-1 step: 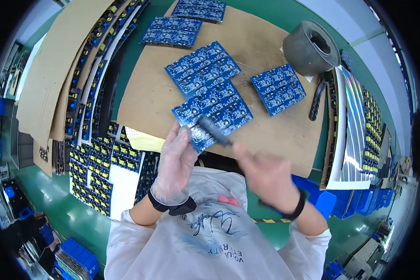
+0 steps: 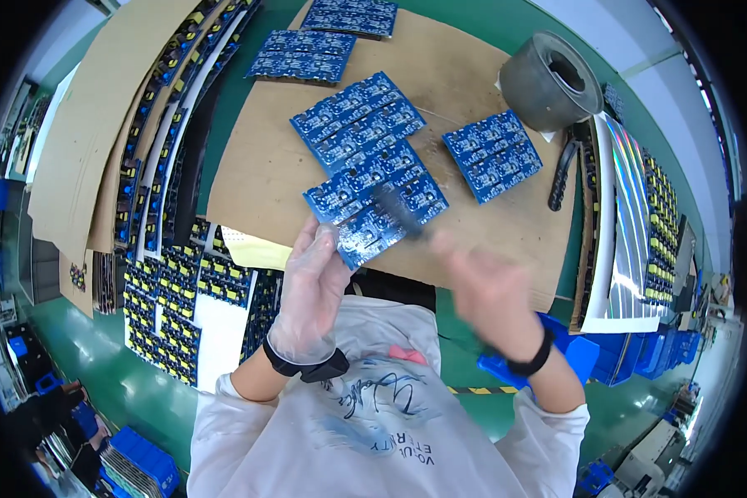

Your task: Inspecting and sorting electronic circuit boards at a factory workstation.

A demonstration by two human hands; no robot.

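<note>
In my left hand (image 2: pixel 315 270), which wears a clear glove, is the near left corner of a blue circuit board panel (image 2: pixel 365 187), thumb on top. The panel is tilted over the cardboard, partly overlapping another blue circuit board panel (image 2: pixel 340 120). My bare right hand (image 2: pixel 494 295) is closed around a dark brush (image 2: pixel 402 212), smeared by motion, whose head is at the right half of the held panel. Whether its bristles touch the surface cannot be told. To the right lies a separate circuit board panel (image 2: pixel 494 156).
Stacked circuit boards (image 2: pixel 303 56) lie at the far left of the cardboard-covered table (image 2: pixel 253 166). A grey metal drum (image 2: pixel 527 87) and a black-handled brush (image 2: pixel 563 174) are on the right. Racks of boards with yellow parts (image 2: pixel 162 307) flank the table; blue bins (image 2: pixel 568 353) stand below right.
My right hand and the blurred brush have shifted right and slightly toward me across the panel. My left hand keeps its hold on the panel.
</note>
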